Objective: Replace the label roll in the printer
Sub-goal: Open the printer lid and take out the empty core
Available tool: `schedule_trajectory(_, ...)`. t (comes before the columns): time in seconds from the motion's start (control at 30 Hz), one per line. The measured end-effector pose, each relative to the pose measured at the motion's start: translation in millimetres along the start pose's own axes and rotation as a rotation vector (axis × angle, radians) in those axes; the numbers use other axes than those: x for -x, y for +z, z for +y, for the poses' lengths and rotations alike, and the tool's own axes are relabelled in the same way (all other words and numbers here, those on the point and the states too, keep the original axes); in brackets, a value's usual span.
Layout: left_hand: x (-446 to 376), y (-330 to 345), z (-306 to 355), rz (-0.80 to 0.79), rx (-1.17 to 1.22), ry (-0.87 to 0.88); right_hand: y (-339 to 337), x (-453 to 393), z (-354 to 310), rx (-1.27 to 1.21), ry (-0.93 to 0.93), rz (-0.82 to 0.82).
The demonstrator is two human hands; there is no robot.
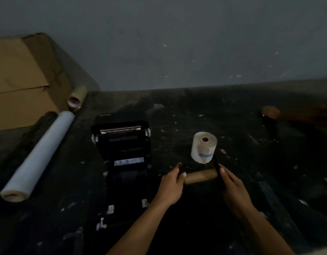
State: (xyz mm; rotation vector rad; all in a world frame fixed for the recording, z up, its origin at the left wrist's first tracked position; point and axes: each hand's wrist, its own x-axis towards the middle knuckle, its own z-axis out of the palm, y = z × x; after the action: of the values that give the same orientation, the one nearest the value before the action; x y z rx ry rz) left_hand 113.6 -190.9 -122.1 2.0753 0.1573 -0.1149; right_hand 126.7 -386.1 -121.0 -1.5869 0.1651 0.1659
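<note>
A black label printer (125,153) sits open on the dark table, its lid tilted back. To its right stands a full white label roll (203,147) on end, sealed with a blue strip. In front of that roll I hold an empty brown cardboard core (201,178) level above the table, with a black holder piece at each end. My left hand (172,184) grips the left end piece. My right hand (232,186) grips the right end piece (217,167).
A long white roll of film (39,155) lies diagonally at the left beside a dark roll (33,133). Cardboard boxes (21,80) and a small tube (77,97) stand at the back left. Another person's hand (271,112) rests at the far right.
</note>
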Motion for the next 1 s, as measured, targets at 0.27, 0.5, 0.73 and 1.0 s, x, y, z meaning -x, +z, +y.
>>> schedule_trajectory(0.27,-19.7,58.5,5.0,0.0,0.207,-0.142,-54.5,-52.1,29.7,0.027,0.109,-0.054)
schedule_trajectory(0.5,-15.2,69.0,-7.9,0.218,0.229,-0.244,-61.9,-72.7,49.6,-0.063,0.235,-0.04)
schedule_trajectory(0.73,-12.1,72.0,-28.8,0.315,-0.13,-0.272,-66.6,-87.9,51.8,-0.048,0.251,-0.047)
schedule_trajectory(1.0,-13.5,76.5,-28.5,0.383,-0.127,-0.271,-57.2,-89.4,53.0,-0.031,0.282,-0.067)
